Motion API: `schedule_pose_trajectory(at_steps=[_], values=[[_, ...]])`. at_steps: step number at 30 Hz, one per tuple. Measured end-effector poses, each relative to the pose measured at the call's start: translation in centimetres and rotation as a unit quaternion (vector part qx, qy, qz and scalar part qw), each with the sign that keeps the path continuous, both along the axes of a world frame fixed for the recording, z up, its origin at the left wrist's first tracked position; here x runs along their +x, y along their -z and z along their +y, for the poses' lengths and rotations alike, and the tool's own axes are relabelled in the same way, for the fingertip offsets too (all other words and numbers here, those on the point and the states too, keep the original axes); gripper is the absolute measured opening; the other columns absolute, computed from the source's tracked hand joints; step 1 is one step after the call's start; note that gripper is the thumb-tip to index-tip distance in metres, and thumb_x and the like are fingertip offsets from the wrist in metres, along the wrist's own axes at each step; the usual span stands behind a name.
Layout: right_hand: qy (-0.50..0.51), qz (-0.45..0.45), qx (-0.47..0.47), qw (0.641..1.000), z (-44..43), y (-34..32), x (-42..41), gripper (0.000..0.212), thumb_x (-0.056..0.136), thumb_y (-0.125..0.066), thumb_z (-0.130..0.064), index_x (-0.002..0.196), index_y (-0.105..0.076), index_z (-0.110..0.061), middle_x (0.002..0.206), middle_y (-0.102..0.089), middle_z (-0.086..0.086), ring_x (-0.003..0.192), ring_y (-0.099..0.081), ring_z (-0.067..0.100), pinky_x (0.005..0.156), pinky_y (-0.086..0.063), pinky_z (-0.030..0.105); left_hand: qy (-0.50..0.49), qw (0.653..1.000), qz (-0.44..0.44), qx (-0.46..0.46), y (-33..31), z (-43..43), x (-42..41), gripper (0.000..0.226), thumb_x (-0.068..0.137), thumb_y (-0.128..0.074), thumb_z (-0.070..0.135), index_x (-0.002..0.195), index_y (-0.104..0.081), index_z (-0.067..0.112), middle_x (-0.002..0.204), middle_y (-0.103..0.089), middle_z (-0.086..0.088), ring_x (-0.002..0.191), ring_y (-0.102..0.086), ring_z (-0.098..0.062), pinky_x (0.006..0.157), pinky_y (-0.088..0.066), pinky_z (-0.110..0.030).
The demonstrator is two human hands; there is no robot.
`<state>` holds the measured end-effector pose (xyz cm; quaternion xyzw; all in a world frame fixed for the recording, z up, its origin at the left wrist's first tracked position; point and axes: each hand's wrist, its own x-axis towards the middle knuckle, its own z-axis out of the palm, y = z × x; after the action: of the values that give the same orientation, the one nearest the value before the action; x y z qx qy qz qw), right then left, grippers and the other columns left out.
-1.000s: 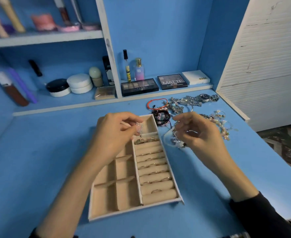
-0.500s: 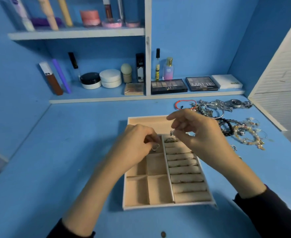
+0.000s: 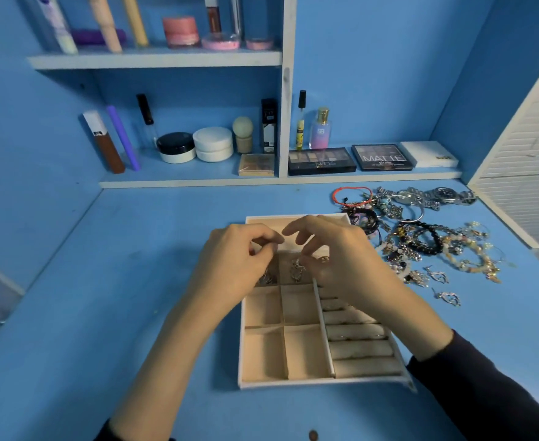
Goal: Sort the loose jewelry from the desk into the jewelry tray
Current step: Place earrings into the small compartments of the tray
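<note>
Right, from my screen both hands hang over the far end of the jewelry tray (image 3: 319, 384), which lies flat on the blue desk (image 3: 102, 281) with its long side running away from me. The left hand (image 3: 233, 265) is curled over the far-left small compartment, thumb and forefinger tips drawn together. I cannot tell what they pinch, if anything. A dull metallic piece (image 3: 266, 277) shows in that compartment beneath the fingers.

The right hand (image 3: 341, 268) has its fingers bent and fanned apart above the next compartment over. A silver pendant-like piece (image 3: 297, 269) is in that compartment, just beside the thumb tip. I cannot make out whether the thumb touches it.

The tray's four nearer small compartments hold nothing I can see. The ring rolls (image 3: 360, 348) along its right side carry a few thin rings.

The loose jewelry heap (image 3: 421, 246) lies on the desk just right of the tray, all beaded bracelets and chains. A red cord bracelet (image 3: 352, 196) and a steel wristwatch (image 3: 446, 195) lie at its far edge. Two silver earrings (image 3: 449, 297) lie apart at its near edge.
</note>
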<state>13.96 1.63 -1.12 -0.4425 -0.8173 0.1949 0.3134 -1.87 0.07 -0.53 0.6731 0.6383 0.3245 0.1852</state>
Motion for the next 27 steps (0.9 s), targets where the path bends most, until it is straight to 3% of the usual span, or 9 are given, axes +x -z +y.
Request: schedule_pose_trajectory(at_steps=[3, 7, 9, 13, 17, 21, 24, 27], values=[[-0.011, 0.009, -0.011, 1.000, 0.1, 0.6, -0.5, 0.044, 0.070, -0.059, 0.011, 0.105, -0.062, -0.016, 0.085, -0.058, 0.003, 0.070, -0.066, 0.020, 0.068, -0.047, 0.029, -0.020, 1.000, -0.016, 0.002, 0.2, 0.0, -0.2, 0.014, 0.083, -0.063, 0.020, 0.084, -0.072, 0.029, 0.053, -0.057, 0.010, 0.057, -0.052, -0.002, 0.053, -0.036, -0.009], [-0.025, 0.021, -0.031, 0.999, 0.1, 1.1, -0.5, 0.040, 0.074, -0.057, 0.010, 0.107, -0.061, -0.015, 0.090, -0.061, 0.003, 0.078, -0.068, 0.017, 0.076, -0.050, 0.034, -0.047, 0.997, -0.059, 0.013, 0.5, 0.0, -0.2, 0.018, 0.083, -0.062, 0.016, 0.079, -0.067, 0.033, 0.072, -0.065, 0.015, 0.069, -0.058, -0.002, 0.060, -0.041, -0.010], [-0.024, 0.024, -0.013, 0.999, -0.1, 1.0, -0.1, 0.034, 0.076, -0.060, 0.007, 0.103, -0.064, -0.013, 0.092, -0.065, 0.001, 0.082, -0.065, 0.011, 0.078, -0.049, 0.029, -0.049, 0.997, -0.064, 0.016, 0.6, -0.1, 0.1, 0.018, 0.083, -0.062, 0.016, 0.080, -0.067, 0.034, 0.074, -0.065, 0.015, 0.068, -0.058, -0.003, 0.061, -0.042, -0.013], [0.008, 0.026, 0.019, 0.999, -0.3, 0.5, 2.5, 0.029, 0.075, -0.061, 0.001, 0.098, -0.067, -0.015, 0.087, -0.063, -0.007, 0.084, -0.054, 0.004, 0.073, -0.041, 0.007, -0.011, 0.999, -0.036, 0.025, 0.4, -0.2, 1.7, 0.016, 0.084, -0.060, 0.016, 0.087, -0.069, 0.029, 0.079, -0.066, 0.013, 0.070, -0.055, -0.001, 0.067, -0.041, -0.012], [0.084, 0.011, 0.025, 0.996, -0.5, 0.3, 6.7, 0.022, 0.078, -0.066, 0.001, 0.091, -0.069, -0.016, 0.080, -0.061, -0.014, 0.079, -0.054, 0.002, 0.065, -0.040, 0.006, 0.072, 0.996, 0.021, 0.040, 0.1, 0.2, 4.5, 0.016, 0.086, -0.058, 0.021, 0.094, -0.069, 0.029, 0.094, -0.067, 0.015, 0.091, -0.055, -0.006, 0.085, -0.043, -0.026], [0.146, -0.038, -0.029, 0.988, -0.5, 0.2, 11.7, 0.019, 0.079, -0.065, -0.004, 0.085, -0.071, -0.022, 0.078, -0.067, -0.006, 0.070, -0.058, 0.003, 0.058, -0.039, 0.005, 0.151, 0.985, 0.075, 0.019, -0.3, 0.9, 8.1, 0.020, 0.089, -0.055, 0.027, 0.105, -0.065, 0.032, 0.107, -0.063, 0.015, 0.106, -0.048, -0.006, 0.085, -0.034, -0.021], [0.170, -0.083, -0.079, 0.979, -0.7, 0.2, 14.9, 0.016, 0.078, -0.068, -0.008, 0.082, -0.072, -0.024, 0.076, -0.067, -0.008, 0.069, -0.058, 0.004, 0.062, -0.038, 0.006, 0.205, 0.973, 0.103, 0.000, -0.5, 1.5, 11.0, 0.021, 0.090, -0.054, 0.028, 0.108, -0.064, 0.032, 0.108, -0.062, 0.010, 0.103, -0.046, -0.011, 0.091, -0.037, -0.029], [0.177, -0.104, -0.109, 0.973, -1.3, 0.3, 17.0, 0.008, 0.077, -0.072, -0.018, 0.083, -0.072, -0.024, 0.071, -0.064, -0.009, 0.070, -0.054, -0.005, 0.062, -0.039, 0.006, 0.240, 0.963, 0.125, -0.006, -0.4, 2.3, 13.4, 0.021, 0.089, -0.057, 0.025, 0.108, -0.065, 0.028, 0.106, -0.065, 0.009, 0.093, -0.043, -0.008, 0.098, -0.034, -0.033]])
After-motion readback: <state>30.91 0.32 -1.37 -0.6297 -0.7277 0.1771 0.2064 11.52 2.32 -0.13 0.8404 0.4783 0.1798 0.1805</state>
